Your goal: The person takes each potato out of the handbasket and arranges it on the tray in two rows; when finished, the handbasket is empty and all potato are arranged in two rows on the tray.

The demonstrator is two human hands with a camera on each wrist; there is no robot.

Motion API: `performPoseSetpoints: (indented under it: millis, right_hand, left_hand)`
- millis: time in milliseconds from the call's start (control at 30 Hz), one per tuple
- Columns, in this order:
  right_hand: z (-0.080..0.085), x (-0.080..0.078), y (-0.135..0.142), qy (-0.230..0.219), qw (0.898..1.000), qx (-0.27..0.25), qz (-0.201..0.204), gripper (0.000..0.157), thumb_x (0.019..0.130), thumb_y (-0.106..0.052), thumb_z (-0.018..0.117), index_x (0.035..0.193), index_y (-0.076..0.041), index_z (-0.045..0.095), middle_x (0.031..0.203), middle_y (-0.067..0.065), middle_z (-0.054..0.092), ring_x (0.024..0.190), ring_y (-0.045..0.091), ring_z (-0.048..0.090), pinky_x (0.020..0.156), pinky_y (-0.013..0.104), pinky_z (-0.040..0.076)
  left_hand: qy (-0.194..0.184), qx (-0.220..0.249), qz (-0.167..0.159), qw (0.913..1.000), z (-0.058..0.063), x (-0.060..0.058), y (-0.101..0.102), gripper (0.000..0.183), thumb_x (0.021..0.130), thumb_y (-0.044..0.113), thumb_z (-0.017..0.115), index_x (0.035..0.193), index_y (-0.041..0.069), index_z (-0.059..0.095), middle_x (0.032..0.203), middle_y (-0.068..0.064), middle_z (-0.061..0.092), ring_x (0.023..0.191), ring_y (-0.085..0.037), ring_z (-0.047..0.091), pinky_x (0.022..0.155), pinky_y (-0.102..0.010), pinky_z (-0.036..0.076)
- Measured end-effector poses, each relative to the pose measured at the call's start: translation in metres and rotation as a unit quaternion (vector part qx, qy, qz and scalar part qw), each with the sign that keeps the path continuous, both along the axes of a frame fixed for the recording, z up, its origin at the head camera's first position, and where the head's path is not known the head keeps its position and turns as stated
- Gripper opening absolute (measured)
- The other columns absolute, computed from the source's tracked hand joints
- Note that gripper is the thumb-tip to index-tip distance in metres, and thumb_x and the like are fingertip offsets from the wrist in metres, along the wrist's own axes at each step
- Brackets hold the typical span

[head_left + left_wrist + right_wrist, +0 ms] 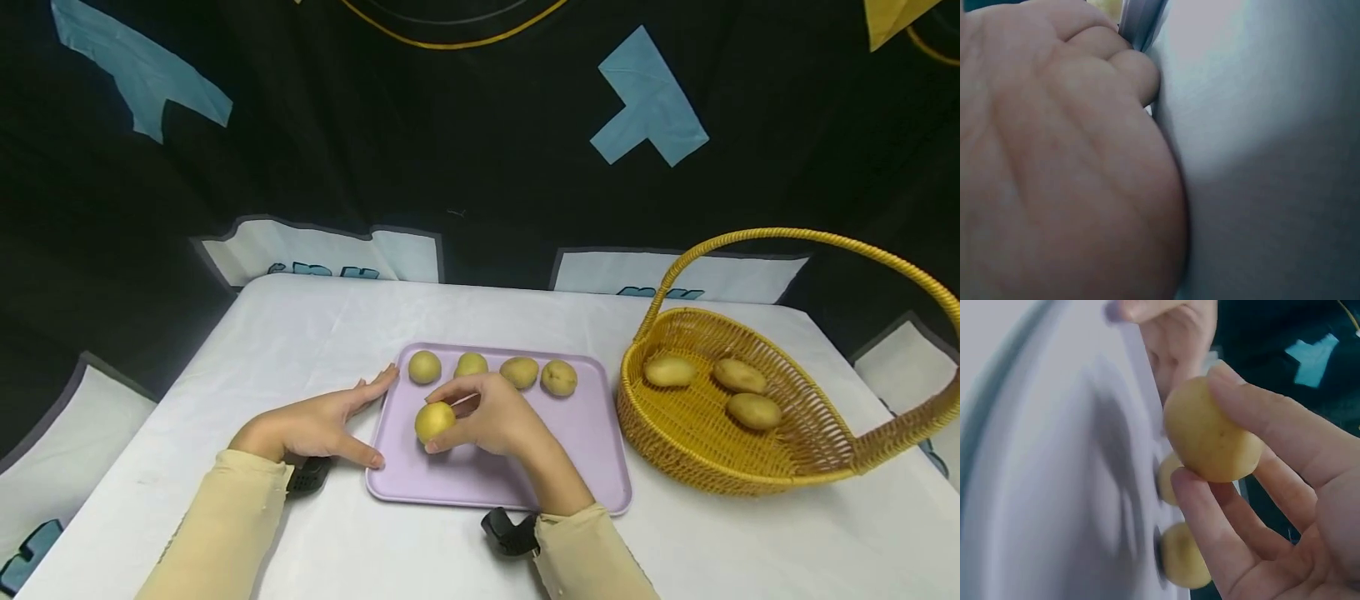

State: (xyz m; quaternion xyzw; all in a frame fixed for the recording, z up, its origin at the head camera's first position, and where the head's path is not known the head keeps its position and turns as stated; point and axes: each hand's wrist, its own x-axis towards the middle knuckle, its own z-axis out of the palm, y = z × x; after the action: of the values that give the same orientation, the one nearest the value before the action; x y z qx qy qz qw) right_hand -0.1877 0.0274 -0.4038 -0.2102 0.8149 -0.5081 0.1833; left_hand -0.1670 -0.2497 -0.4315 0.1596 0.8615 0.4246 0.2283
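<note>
A round yellow potato [433, 423] is pinched between the thumb and fingers of my right hand [501, 417], over the left part of a lilac tray [480, 487]. In the right wrist view, that potato [1207, 431] is held off the tray surface. My left hand [318, 423] lies beside the tray's left edge, its thumb at the near left corner and its fingers along the side farther back. Several other potatoes [424, 367] lie in a row along the tray's far side. The left wrist view shows mostly the palm [1079, 169] close against the white table.
To the right of the tray stands a yellow wicker basket [675, 446] with a tall arched handle [795, 235]. Three potatoes [753, 411] lie in it. The table [315, 333] has a white cover, and a dark printed cloth [390, 150] hangs behind it.
</note>
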Motion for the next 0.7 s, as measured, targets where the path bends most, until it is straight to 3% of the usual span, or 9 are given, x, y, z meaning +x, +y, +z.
performPoseSetpoints:
  millis: [200, 433, 700]
  right_hand:
    - [-0.008, 0.004, -0.011, 0.003, 1.0, 0.003, 0.002, 0.042, 0.067, -0.013, 0.095, 0.106, -0.019, 0.078, 0.105, -0.01, 0.072, 0.096, 0.014, 0.07, 0.084, 0.033, 0.055]
    - [-0.016, 0.01, -0.024, 0.06, 0.997, 0.055, -0.018, 0.044, 0.07, -0.016, 0.094, 0.111, -0.017, 0.077, 0.101, -0.008, 0.072, 0.096, 0.013, 0.067, 0.089, 0.035, 0.052]
    - [-0.025, 0.012, -0.032, 0.081, 0.995, 0.031, -0.044, 0.047, 0.072, -0.013, 0.092, 0.115, -0.011, 0.075, 0.107, 0.0, 0.072, 0.097, 0.017, 0.069, 0.088, 0.034, 0.054]
  left_hand:
    - [0.006, -0.002, -0.005, 1.0, 0.0, 0.001, 0.0, 0.118, 0.075, 0.032, 0.089, 0.163, 0.011, 0.013, 0.168, -0.01, 0.003, 0.149, -0.045, -0.011, 0.114, -0.066, -0.005]
    - [0.009, -0.005, -0.006, 0.9999, 0.0, 0.001, 0.0, 0.118, 0.075, 0.032, 0.089, 0.162, 0.01, 0.013, 0.168, -0.011, 0.003, 0.148, -0.046, -0.01, 0.114, -0.065, -0.005]
    - [0.008, -0.01, -0.005, 0.9999, -0.001, 0.0, 0.0, 0.119, 0.074, 0.033, 0.089, 0.162, 0.01, 0.013, 0.168, -0.01, 0.003, 0.149, -0.045, -0.01, 0.115, -0.066, -0.004]
